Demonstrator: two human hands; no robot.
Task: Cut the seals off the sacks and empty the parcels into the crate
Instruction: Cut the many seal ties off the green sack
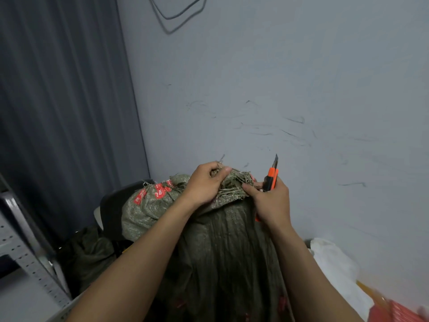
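A tall green woven sack (222, 247) stands upright in front of me, its frayed mouth (234, 184) bunched at the top. My left hand (204, 182) grips the left side of that frayed mouth. My right hand (269, 198) holds an orange utility knife (271, 177), blade out and pointing up, while its thumb and fingers pinch the right side of the mouth. A second green sack (148, 205) with red seal tags (160, 191) leans behind on the left.
A black chair (111, 205) stands behind the second sack, another dark sack (88, 252) on the floor under it. A grey metal shelf frame (27, 252) is at the left. White bags (334, 263) and a red crate edge (399, 312) lie at the right by the wall.
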